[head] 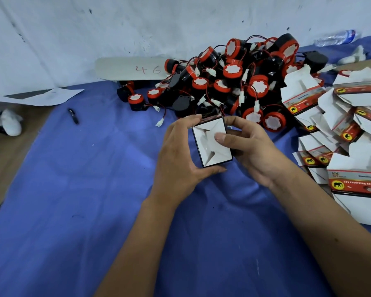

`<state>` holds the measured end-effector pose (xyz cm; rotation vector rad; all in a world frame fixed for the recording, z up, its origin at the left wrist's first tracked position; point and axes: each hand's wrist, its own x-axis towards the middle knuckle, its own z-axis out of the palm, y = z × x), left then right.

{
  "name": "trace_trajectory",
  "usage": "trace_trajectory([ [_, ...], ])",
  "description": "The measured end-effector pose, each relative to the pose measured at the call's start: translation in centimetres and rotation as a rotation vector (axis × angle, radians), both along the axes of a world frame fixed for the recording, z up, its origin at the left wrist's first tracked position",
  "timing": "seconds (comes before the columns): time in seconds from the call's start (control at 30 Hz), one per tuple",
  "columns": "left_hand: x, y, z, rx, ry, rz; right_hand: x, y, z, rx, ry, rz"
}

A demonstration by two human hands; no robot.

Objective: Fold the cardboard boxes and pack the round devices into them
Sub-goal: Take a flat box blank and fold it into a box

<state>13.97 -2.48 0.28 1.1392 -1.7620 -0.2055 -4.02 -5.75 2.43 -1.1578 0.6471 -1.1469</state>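
small box (210,144) is gripped between left hand (180,153) and right hand (251,146), fingers curled on its sides; right thumb presses flaps shut. round devices (234,82) are heaped just beyond fingertips, within reach for packing.

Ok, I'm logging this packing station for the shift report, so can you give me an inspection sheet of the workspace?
Surface: blue cloth, wrinkled.
Job's things: box in both hands, flaps folded in; pile of round devices behind it; flat boxes heaped right.
Clutter: pen, paper sheet, water bottle lying down.
Grip: left hand and right hand hold the box.
Cables: red and black leads with white plugs on the devices.
Surroundings: white wall, scuffed.
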Motion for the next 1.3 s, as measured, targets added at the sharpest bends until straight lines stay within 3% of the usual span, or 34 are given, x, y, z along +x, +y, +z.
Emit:
trace_trajectory([
  [0.3,-0.4,0.1,0.2,-0.056,-0.045,-0.048,-1.3,-0.6,0.1,-0.002,-0.03,0.151],
  [0.47,-0.5,0.2,0.4,-0.01,-0.036,-0.031,-0.5,-0.8,-0.6,-0.045,0.04,0.017],
  [0.57,-0.5,0.3,0.4,0.105,0.095,-0.042,0.1,-0.7,-1.2,-0.123,0.14,-0.145],
  [0.7,-0.7,0.0,0.3,0.212,0.374,0.03,0.4,-0.6,-1.3,-0.144,0.112,-0.214],
  [0.83,-0.8,-0.3,-0.2,0.199,0.44,0.062,0.6,-0.3,-1.0,-0.078,0.002,-0.16],
  [1.1,-1.4,-0.3,0.0,0.365,0.819,-0.09,0.4,-0.3,-0.5,0.015,-0.119,-0.04],
  [1.3,-1.7,-0.6,-0.5,0.328,0.823,0.016,1.4,0.0,-1.0,0.042,-0.082,-0.086],
])
